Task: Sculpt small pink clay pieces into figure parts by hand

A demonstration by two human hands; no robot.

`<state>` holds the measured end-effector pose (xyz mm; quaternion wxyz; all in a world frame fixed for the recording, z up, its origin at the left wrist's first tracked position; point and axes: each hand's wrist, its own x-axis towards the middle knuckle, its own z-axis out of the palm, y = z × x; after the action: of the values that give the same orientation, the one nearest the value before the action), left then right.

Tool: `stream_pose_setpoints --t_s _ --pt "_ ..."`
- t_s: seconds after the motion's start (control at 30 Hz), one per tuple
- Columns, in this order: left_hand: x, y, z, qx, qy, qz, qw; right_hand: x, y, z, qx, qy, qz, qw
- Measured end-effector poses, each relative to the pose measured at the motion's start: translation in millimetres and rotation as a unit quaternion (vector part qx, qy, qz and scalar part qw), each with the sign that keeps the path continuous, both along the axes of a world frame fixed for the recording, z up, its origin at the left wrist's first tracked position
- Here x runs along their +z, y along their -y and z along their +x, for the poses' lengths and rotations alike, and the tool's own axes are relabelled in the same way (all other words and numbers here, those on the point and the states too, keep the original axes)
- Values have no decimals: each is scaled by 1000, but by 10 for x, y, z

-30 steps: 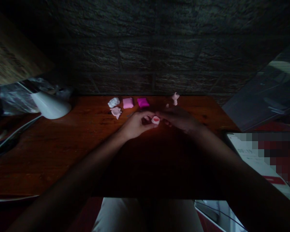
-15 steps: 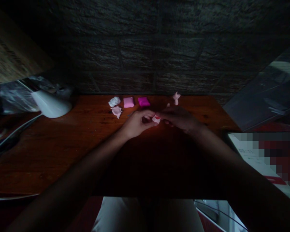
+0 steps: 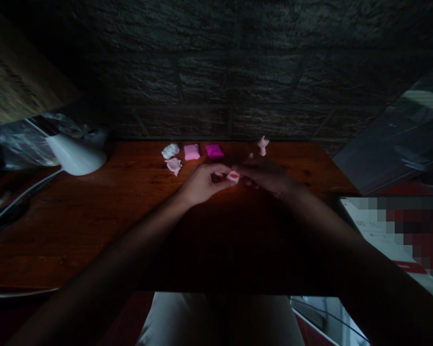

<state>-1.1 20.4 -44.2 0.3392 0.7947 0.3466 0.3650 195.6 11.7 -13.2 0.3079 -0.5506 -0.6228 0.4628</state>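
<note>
Nearer me than the magenta block (image 3: 215, 151): one small pale piece (image 3: 233, 178), red-centred, pinched between thumb and fingers of my left hand (image 3: 204, 185), red face up, presumably to keep it in view. Beside it, my right hand (image 3: 265, 175), fingers curled towards its edge, perhaps steadying; whether they grip, I cannot tell. Left of the magenta block: one pink block (image 3: 192, 152), one white lump (image 3: 171, 151), one ragged pink piece (image 3: 173, 166), apart perhaps to keep colours unmixed. Right: one waisted pink form (image 3: 263, 145). Far left: lamp (image 3: 75, 156), shade (image 3: 18, 77) lettering illegible. Far right, nearer me: lit screen (image 3: 384, 240), digits (image 3: 366, 224) too blurred to read surely.
</note>
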Motion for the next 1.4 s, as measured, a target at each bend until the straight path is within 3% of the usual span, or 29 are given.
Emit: stream_pose_setpoints --t_s 0.27,0.47,0.6,0.83,1.0,1.13,1.4 --pt "-10 -43 -35 -33 -4 -8 999 -43 -17 -25 -22 12 -11 1000" --pt "-62 -54 -19 30 -28 43 998 16 -9 26 -60 74 116 989" --pt "-34 -34 -26 40 -62 74 995 97 42 37 30 121 149 981" --pt "-37 -27 -41 24 -55 63 996 117 115 -17 75 186 176 964" --pt "32 -54 -105 -59 -50 11 997 124 112 -18 101 200 156 962" --pt "59 -106 -184 -110 -37 -38 993 112 83 4 129 206 182 953" --pt "44 -98 -170 -86 -55 -44 994 89 91 16 176 193 192 946"
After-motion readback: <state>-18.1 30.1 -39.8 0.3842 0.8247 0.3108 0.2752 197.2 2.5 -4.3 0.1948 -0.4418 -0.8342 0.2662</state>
